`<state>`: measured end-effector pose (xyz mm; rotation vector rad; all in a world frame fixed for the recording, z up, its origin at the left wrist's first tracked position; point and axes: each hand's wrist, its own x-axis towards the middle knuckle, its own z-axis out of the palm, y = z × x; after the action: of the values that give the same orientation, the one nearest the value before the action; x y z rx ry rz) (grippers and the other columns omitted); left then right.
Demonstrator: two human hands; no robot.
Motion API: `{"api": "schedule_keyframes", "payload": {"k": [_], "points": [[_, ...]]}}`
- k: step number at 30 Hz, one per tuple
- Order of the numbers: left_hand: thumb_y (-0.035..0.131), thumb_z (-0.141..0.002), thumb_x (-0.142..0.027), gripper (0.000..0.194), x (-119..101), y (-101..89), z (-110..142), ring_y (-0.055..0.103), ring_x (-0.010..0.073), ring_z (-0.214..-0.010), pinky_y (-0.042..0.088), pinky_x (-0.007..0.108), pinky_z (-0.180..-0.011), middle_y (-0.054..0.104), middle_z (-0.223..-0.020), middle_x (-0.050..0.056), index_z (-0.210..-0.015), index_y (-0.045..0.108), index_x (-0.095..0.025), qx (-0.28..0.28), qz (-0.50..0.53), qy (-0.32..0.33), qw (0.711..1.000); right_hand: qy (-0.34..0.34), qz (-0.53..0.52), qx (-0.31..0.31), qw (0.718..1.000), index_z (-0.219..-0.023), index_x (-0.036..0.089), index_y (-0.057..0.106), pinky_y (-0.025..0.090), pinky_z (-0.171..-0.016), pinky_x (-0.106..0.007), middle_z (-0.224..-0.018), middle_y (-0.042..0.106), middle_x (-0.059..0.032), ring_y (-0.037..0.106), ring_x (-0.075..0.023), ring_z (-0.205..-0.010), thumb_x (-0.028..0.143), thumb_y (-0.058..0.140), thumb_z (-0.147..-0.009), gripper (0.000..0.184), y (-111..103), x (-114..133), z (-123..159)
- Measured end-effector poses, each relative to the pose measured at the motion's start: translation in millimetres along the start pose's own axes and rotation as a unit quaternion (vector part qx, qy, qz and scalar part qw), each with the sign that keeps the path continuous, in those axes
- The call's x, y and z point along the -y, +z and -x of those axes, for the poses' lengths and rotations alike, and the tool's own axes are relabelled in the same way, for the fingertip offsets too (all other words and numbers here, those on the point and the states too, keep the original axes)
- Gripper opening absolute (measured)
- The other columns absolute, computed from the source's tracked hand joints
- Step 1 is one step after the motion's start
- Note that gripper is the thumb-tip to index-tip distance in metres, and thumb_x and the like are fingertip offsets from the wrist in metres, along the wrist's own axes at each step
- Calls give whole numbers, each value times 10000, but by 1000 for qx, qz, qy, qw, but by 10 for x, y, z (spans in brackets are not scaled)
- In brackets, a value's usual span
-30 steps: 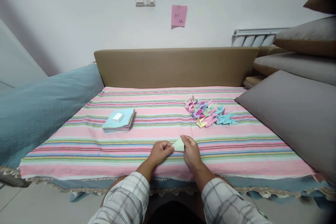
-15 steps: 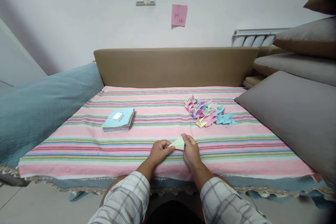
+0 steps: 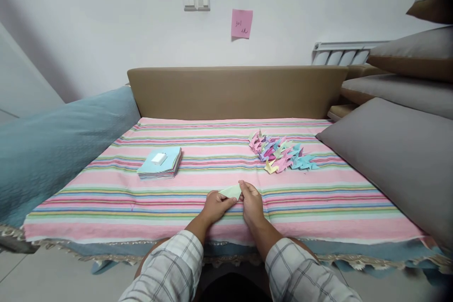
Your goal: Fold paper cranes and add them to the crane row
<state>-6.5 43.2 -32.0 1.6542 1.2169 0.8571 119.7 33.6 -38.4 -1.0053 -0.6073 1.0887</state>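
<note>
A pale green folded piece of paper (image 3: 231, 191), roughly triangular, is held between both hands above the striped cloth. My left hand (image 3: 215, 206) grips its left part, thumb along the lower edge. At its right corner, my right hand (image 3: 252, 201) pinches it between thumb and fingers. The fingers cover parts of both ends, so the whole fold cannot be seen. Beyond my right hand lies a cluster of folded paper cranes (image 3: 283, 153) in pink, purple, blue, green and yellow. Left of my hands sits a stack of square paper (image 3: 166, 165), light blue on top.
A small white block (image 3: 159, 158) rests on the paper stack. The striped cloth (image 3: 106, 198) covers the seat, with a brown backrest (image 3: 233, 92) behind. Grey cushions (image 3: 396, 151) pile up at the right; a blue-covered armrest (image 3: 71, 137) bounds the left.
My right hand has shifted left, closer to my left hand. The green paper has moved slightly left, and my left thumb now reaches farther along it.
</note>
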Motion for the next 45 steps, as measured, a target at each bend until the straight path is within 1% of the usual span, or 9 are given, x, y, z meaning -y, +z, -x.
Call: {"api": "schedule_keyframes", "payload": {"k": [5,8,11,13,16,19,23,36,45], "points": [[590,-669,-574,523,5,-13,6,285,72,-445,213,228,-464,293,-392,-52,-381,469,-155,17,-37,24,999,-14,13,26,999,-702,167,607,310,-464,-220,-466,399,74,365,-77,-453,498,681,-672,341,-67,-34,-19],[586,-678,-588,481,-20,-10,14,373,87,-469,281,220,-487,440,-431,-33,-491,569,-145,10,15,26,1000,-10,-6,20,1000,-704,172,595,319,-462,-219,-489,444,65,384,-80,-458,505,681,-667,346,-98,-67,-46],[433,-780,-623,548,-42,-24,28,480,118,-531,371,232,-564,609,-548,23,-758,669,-128,13,122,7,992,0,-28,27,999,-717,181,599,348,-479,-229,-532,516,45,443,-97,-490,494,682,-668,328,-118,-77,-57],[389,-806,-620,573,-43,-41,33,483,118,-524,380,235,-575,634,-554,37,-785,675,-124,19,149,-12,989,8,-43,40,998,-719,188,605,370,-503,-239,-560,550,40,481,-109,-520,476,693,-664,306,-125,-69,-54],[491,-765,-596,510,-24,-65,35,458,105,-503,360,227,-546,656,-575,44,-701,675,-125,41,142,-24,989,16,-63,49,997,-711,192,609,397,-542,-252,-593,580,37,513,-121,-561,448,712,-649,283,-124,-52,-46],[547,-745,-566,469,-2,-76,37,468,104,-513,361,224,-550,677,-616,45,-754,694,-121,54,138,-26,989,13,-76,49,996,-706,188,616,408,-568,-258,-616,594,24,524,-130,-596,425,722,-640,268,-122,-43,-45],[592,-737,-511,405,15,-70,39,556,133,-620,415,247,-680,689,-652,40,-748,702,-122,58,141,-13,988,13,-84,55,995,-700,187,627,405,-578,-256,-617,592,21,518,-127,-604,398,731,-634,245,-132,-36,-46],[571,-747,-446,352,-64,-87,60,586,148,-634,428,247,-692,692,-649,33,-653,700,-132,68,78,3,995,21,-107,60,992,-713,192,643,399,-605,-241,-627,587,37,507,-109,-613,415,737,-628,257,-131,15,-16],[584,-753,-466,350,-15,-33,50,622,174,-712,444,270,-750,716,-722,47,-766,712,-141,11,121,8,993,5,-80,100,992,-900,197,620,454,-723,-279,-832,644,-4,579,-135,-749,349,728,-670,297,-174,-92,-46]]}}
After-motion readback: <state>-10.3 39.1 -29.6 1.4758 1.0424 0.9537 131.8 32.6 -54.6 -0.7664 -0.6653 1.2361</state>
